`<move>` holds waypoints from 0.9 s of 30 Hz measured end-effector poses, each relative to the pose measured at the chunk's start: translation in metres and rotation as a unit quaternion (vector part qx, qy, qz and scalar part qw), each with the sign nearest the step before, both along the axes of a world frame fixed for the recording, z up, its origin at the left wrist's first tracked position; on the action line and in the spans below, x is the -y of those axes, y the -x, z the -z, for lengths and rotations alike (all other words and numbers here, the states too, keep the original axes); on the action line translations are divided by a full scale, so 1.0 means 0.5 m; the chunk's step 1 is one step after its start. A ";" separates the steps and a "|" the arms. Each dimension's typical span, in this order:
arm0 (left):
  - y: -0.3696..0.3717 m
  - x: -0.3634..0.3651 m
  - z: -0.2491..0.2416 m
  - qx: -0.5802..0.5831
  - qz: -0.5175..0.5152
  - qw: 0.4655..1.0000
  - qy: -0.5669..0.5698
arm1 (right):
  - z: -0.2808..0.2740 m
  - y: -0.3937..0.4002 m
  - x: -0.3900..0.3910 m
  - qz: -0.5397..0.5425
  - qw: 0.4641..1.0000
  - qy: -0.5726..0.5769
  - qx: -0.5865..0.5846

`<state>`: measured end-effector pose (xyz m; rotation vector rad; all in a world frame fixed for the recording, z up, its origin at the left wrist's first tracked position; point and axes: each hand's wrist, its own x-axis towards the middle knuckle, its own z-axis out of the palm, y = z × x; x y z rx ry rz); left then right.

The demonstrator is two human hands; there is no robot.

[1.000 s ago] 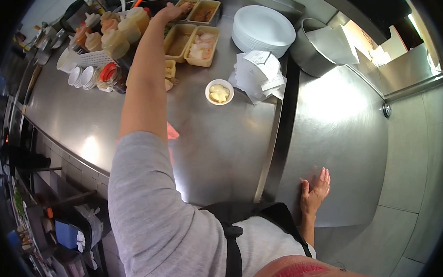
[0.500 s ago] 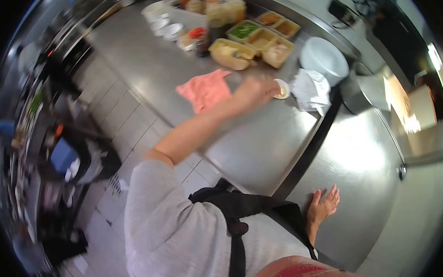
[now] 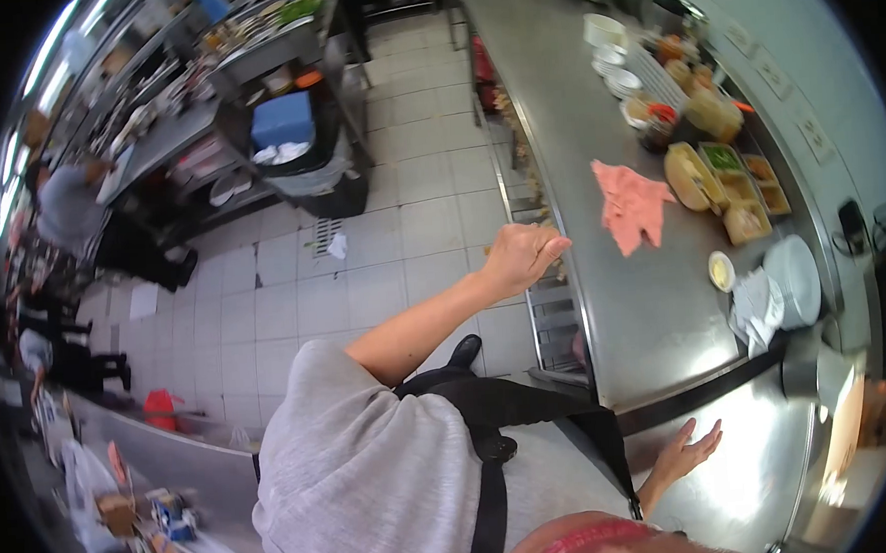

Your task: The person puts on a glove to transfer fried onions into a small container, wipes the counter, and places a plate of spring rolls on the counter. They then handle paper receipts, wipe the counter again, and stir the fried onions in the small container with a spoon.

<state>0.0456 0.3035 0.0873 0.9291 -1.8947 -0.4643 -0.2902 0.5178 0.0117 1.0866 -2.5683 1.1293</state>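
Note:
My left hand [image 3: 522,259] is closed with the thumb along the fingers, out over the floor beside the steel table's edge. Whatever is inside the fist, if anything, is hidden. My right hand [image 3: 685,454] has its fingers apart and holds nothing, low over the shiny steel surface [image 3: 738,451] by my body. Lying on the steel table [image 3: 635,316] is a crumpled pink cloth [image 3: 632,207], the thing nearest my left hand. To its right sits a small white cup [image 3: 722,272] with something pale yellow in it. A crumpled white cloth [image 3: 757,307] leans by stacked white bowls [image 3: 794,278].
Yellowish food tubs [image 3: 746,223], jars and white cups [image 3: 623,82] line the table's far part. Across the tiled floor [image 3: 410,218] stands a bin [image 3: 313,178] with a blue box on it. A person [image 3: 79,210] works at the left counter, with another person farther down.
My left hand has left the small white cup and drawn back left, now closed over the floor. The view has swung left. My right hand stays open.

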 end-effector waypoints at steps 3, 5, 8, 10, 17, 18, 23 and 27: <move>-0.092 0.001 0.007 -0.004 -0.056 0.998 -0.006 | -0.042 -0.079 0.096 -0.130 0.991 -0.020 -0.034; -0.157 0.003 0.004 0.006 -0.104 0.995 -0.003 | -0.052 -0.148 0.164 -0.209 0.977 -0.010 -0.040; -0.263 0.001 -0.003 -0.071 -0.152 0.986 -0.020 | -0.055 -0.273 0.266 -0.313 0.948 0.016 0.054; -0.358 0.005 0.027 -0.020 -0.148 0.989 -0.011 | -0.041 -0.347 0.340 -0.372 0.927 0.005 0.045; -0.690 -0.039 0.095 0.190 -0.244 0.950 -0.040 | -0.047 -0.701 0.604 -0.595 0.803 -0.011 0.030; -0.730 -0.049 0.085 0.175 -0.264 0.948 -0.041 | -0.058 -0.762 0.630 -0.622 0.782 -0.014 0.039; -0.876 -0.136 0.051 0.168 -0.397 0.900 -0.067 | -0.041 -1.022 0.741 -0.732 0.681 -0.009 0.017; -0.924 -0.220 0.060 0.144 -0.515 0.839 -0.097 | -0.022 -1.238 0.762 -0.840 0.539 -0.055 0.036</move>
